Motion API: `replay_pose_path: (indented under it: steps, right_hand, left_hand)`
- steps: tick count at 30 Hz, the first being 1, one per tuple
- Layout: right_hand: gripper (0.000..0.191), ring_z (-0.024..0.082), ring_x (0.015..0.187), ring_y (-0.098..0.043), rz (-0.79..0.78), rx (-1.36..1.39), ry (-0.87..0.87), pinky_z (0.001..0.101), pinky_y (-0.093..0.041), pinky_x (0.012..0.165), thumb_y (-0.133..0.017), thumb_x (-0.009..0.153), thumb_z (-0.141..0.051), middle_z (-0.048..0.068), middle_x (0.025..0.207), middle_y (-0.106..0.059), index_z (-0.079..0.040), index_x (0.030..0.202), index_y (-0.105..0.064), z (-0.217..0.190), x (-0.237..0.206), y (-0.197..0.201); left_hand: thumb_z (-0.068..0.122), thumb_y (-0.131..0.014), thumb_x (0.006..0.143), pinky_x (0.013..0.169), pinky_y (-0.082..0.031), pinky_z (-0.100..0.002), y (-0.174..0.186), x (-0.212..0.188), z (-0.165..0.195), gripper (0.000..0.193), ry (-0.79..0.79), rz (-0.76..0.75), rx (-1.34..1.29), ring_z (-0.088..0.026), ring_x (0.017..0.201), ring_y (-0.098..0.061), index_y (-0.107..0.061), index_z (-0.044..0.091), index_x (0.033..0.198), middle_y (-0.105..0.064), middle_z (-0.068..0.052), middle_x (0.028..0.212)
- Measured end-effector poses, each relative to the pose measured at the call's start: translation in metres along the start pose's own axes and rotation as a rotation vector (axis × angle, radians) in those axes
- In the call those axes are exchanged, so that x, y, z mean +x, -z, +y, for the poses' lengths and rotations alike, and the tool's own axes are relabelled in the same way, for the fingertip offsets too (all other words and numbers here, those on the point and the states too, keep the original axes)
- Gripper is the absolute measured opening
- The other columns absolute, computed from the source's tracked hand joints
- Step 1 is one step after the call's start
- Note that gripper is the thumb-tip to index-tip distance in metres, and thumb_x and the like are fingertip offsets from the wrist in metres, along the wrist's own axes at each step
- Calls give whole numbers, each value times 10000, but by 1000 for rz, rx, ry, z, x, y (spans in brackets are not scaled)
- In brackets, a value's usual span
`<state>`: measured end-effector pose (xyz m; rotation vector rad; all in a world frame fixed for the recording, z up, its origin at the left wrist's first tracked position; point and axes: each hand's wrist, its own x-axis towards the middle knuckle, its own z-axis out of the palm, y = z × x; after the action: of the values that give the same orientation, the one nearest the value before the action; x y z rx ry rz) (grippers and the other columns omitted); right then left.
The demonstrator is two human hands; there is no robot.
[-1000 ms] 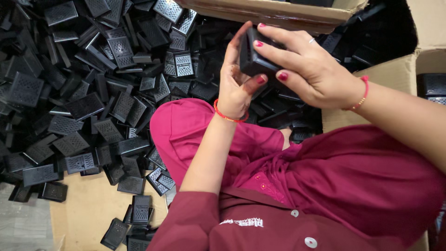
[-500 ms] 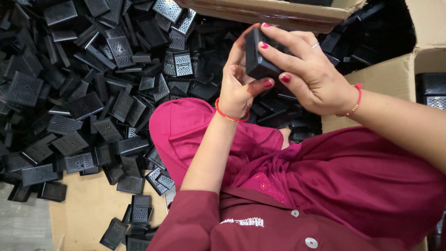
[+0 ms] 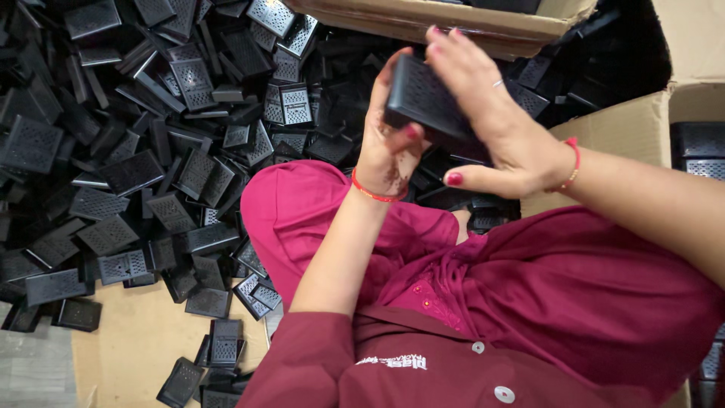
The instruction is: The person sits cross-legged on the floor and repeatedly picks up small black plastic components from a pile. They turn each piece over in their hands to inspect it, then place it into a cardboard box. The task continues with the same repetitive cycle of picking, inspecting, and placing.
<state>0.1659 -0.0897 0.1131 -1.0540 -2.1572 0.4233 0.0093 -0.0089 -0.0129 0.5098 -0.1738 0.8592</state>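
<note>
I hold one black perforated plastic piece between both hands, raised above my lap. My left hand grips its lower left end, a red thread band on the wrist. My right hand covers its right side with fingers stretched up and thumb pointing left, a red bracelet on that wrist. A big heap of the same black rectangular grille pieces lies spread to the left and behind my hands.
A cardboard box flap runs along the top. Another cardboard box wall stands at right, with stacked black pieces beyond it. Brown cardboard shows at the lower left. My magenta clothing fills the lower right.
Both hands have lifted the black piece a little higher and turned it. My right hand's fingers have opened out over its side.
</note>
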Motion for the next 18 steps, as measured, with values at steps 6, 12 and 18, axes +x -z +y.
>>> replay_pose_path:
  steps: [6, 12, 18]
  right_hand:
    - [708, 390, 1436, -549, 86, -313, 35, 423, -477, 1166, -863, 911, -129, 223, 1562, -499, -11, 1507, -500, 5, -3, 8]
    - [411, 307, 1222, -701, 111, -428, 94, 363, -583, 1045, -856, 965, -16, 160, 1343, -689, -17, 1337, -681, 4, -7, 5]
    - [473, 328, 1155, -701, 72, -415, 14, 403, -577, 1016, -834, 875, -31, 158, 1250, -701, -27, 1315, -658, 1, 1, 5]
  left_hand:
    - [267, -710, 1039, 1203, -470, -507, 8, -1, -5, 640, 36, 65, -467, -325, 1451, -464, -372, 181, 1576, -384, -189, 1601]
    - [292, -649, 1117, 1160, -470, -506, 15, -5, -13, 520, -1, 40, -570, -344, 1454, -451, -410, 198, 1569, -377, -242, 1610]
    - [377, -606, 1073, 1163, -498, -561, 23, -11, -14, 563, 88, 138, -577, -369, 1425, -519, -411, 225, 1579, -448, -204, 1584]
